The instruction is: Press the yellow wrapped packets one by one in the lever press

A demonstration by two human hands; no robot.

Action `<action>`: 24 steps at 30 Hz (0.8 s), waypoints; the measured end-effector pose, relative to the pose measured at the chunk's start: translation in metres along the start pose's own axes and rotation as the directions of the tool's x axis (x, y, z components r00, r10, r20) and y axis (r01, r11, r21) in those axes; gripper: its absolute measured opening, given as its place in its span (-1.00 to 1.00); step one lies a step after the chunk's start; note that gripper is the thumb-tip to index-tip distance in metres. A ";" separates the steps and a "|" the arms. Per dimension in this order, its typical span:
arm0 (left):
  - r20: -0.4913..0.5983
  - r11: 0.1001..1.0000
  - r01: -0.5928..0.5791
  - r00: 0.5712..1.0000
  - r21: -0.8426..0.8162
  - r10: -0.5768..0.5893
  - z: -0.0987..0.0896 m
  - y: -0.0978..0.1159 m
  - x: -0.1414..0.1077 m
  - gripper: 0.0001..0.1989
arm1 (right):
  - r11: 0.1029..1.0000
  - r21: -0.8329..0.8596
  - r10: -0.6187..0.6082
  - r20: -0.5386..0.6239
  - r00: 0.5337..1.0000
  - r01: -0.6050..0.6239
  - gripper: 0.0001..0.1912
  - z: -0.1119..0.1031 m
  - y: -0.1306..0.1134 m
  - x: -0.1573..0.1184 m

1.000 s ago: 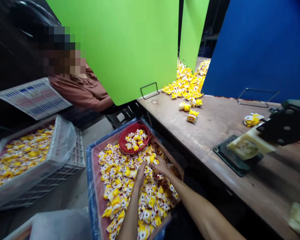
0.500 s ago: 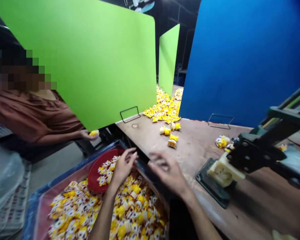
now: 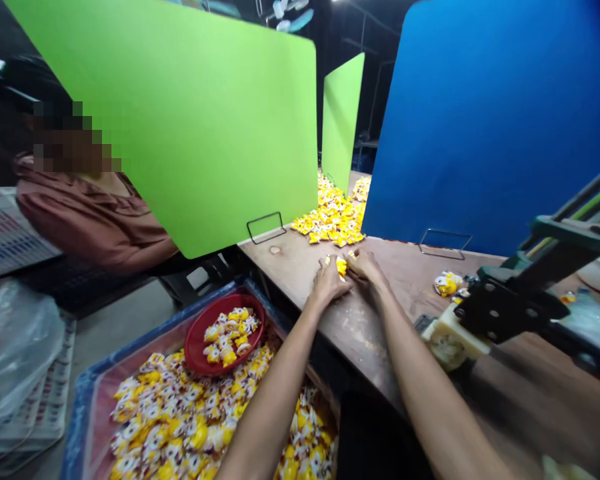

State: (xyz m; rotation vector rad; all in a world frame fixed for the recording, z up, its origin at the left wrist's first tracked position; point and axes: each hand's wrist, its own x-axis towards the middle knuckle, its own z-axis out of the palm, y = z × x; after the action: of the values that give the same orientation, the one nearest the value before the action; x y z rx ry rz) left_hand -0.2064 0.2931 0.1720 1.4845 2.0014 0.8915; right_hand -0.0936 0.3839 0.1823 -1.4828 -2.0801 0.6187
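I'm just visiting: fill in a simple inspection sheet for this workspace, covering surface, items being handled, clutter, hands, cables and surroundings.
Surface: brown table, with pale marks.
Job's things: yellow-and-white piece at the hands; pile of similar pieces between the panels; more in a red bowl and the blue-edged bin beneath it.
Clutter: loose piece beside a dark lever device.
Hands: left hand at the piece, right hand close by; grip unclear.
Cables: nothing seen for certain.
Surroundings: green panel, blue panel; a co-worker to the left.
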 end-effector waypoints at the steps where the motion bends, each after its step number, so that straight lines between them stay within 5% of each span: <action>1: -0.003 1.000 0.009 1.000 -0.008 -0.009 0.002 0.000 -0.009 -0.22 | 0.999 -0.012 0.039 0.019 0.999 -0.039 -0.48 0.001 0.004 -0.009; 5: -0.126 0.990 0.059 0.989 -0.125 -0.075 0.011 0.005 -0.067 -0.39 | 0.996 -0.014 0.089 0.132 0.987 -0.088 -0.45 0.004 0.006 -0.053; 9: -0.243 0.953 0.072 0.959 -0.296 -0.148 0.011 -0.006 -0.175 -0.43 | 0.985 0.142 -0.127 0.207 0.970 0.099 -0.57 0.014 -0.008 -0.140; 13: -0.361 0.937 0.149 0.894 -0.315 -0.263 0.015 -0.064 -0.299 -0.49 | 0.927 0.283 -0.332 0.319 0.888 0.245 -0.63 0.053 -0.017 -0.253; 16: -0.332 0.893 0.239 0.866 -0.381 -0.373 0.041 -0.127 -0.360 -0.59 | 0.984 0.105 -0.178 0.624 0.761 0.145 -0.69 0.097 -0.011 -0.308; 19: -0.142 0.830 0.408 0.861 -0.380 -0.488 0.088 -0.179 -0.383 -0.54 | 0.997 -0.060 0.012 0.767 0.641 0.052 -0.67 0.137 0.002 -0.326; 24: 0.160 0.787 0.572 0.820 -0.229 -0.549 0.140 -0.215 -0.378 -0.19 | 0.998 -0.046 0.059 0.823 0.565 -0.038 -0.63 0.152 0.024 -0.307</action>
State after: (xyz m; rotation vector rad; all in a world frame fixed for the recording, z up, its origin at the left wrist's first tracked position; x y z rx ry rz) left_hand -0.1348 -0.0807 -0.0804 0.6895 1.9927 0.7764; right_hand -0.0885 0.0880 0.0072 -1.3888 -2.7146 1.5743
